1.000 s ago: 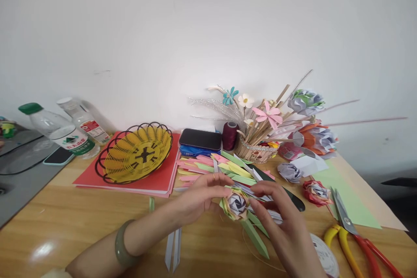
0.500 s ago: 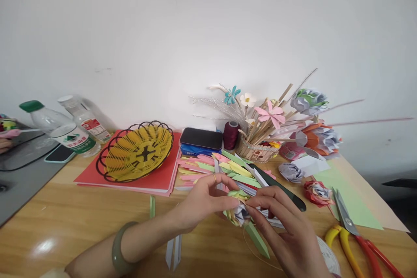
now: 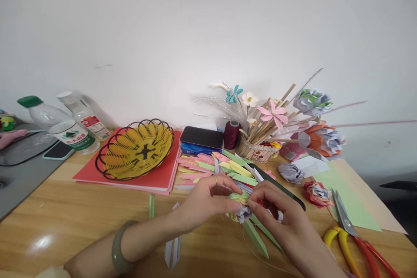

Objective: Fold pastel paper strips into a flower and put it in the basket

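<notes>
Between my two hands is a folded paper flower [image 3: 243,213] in green, yellow and pale grey. My left hand [image 3: 216,197] is closed on its left side, thumb in front and fingers behind. At its right edge the thumb and forefinger of my right hand [image 3: 273,208] pinch the paper petals. Green folded paper strips [image 3: 257,239] stick out below the flower, and a thin thread [image 3: 249,247] loops down beside them. Behind my hands lies a heap of folded paper strips [image 3: 198,167] in pink, yellow, green and white.
Scissors [image 3: 347,223] with red and yellow handles lie at right, near a red-and-grey paper flower [image 3: 317,194] and a grey one [image 3: 291,173]. A yellow woven basket [image 3: 137,152] rests on red paper [image 3: 87,178]. Behind stand a maroon thread spool [image 3: 231,134] and a flower pot [image 3: 260,153].
My right hand has shifted slightly, its fingers curling in closer at the flower's upper right. Another green strip now shows below the flower. The view has moved a little.
</notes>
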Available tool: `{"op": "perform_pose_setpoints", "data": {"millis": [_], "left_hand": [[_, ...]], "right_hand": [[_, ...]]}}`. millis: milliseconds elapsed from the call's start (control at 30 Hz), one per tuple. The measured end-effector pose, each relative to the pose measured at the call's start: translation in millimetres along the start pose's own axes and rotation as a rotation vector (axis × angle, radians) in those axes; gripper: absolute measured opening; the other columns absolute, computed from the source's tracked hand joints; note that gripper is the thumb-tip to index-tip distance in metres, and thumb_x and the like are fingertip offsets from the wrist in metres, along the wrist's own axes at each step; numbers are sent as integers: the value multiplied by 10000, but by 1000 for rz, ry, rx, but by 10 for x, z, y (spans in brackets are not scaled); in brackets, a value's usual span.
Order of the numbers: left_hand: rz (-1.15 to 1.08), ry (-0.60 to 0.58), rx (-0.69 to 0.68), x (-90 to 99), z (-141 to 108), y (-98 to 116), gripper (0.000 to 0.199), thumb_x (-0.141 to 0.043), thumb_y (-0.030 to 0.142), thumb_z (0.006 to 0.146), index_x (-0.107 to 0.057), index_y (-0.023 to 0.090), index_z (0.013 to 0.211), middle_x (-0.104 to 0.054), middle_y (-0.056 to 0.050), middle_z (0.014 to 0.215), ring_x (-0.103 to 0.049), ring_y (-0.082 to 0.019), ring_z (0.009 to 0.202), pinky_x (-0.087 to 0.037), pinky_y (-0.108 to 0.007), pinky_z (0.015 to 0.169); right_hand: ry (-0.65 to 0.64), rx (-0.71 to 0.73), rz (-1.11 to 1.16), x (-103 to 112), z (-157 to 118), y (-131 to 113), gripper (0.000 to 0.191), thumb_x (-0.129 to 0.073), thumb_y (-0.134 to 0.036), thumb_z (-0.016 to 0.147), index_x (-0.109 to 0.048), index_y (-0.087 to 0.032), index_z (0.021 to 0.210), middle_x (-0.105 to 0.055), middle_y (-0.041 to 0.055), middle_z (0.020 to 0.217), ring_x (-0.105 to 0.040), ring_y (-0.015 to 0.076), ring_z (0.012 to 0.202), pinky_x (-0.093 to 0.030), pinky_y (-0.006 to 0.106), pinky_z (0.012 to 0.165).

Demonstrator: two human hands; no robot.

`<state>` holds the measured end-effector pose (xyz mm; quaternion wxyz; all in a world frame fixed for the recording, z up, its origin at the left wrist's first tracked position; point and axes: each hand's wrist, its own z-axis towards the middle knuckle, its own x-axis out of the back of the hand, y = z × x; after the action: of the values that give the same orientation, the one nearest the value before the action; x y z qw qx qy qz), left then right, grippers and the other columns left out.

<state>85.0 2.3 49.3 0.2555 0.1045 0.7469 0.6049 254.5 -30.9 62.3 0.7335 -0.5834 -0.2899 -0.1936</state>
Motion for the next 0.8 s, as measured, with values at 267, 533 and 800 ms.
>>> {"op": "perform_pose_setpoints", "data": {"millis": [267,533,800], "left_hand": [[-77,26,59,21,5,-10,258,-721,292,589,-607,165,782,-546,5,718,-493,-100,683,-374,-227,643],[-108,19,99,31,-1,-52,301,-720,312,590,-574,156,801,-545,7,665,-497,-89,618,-366,-219,584],[30,35,-27,22,3,-39,244,-723,267,585,-607,157,768,-526,-19,827,-497,-134,804,-384,-253,737]], "right_hand": [[252,210,-50,-15,-29,18,80,-555,-244,780,-570,-210,710,-563,15,706,-540,127,599,-451,228,500],[303,541,-320,53,-68,49,202,-584,-133,742,-617,-232,915,-620,39,755,-587,146,658,-489,253,553],[266,514,-346,13,-55,71,160,-588,-141,756,-609,-214,897,-612,46,792,-590,150,712,-494,257,597]]}}
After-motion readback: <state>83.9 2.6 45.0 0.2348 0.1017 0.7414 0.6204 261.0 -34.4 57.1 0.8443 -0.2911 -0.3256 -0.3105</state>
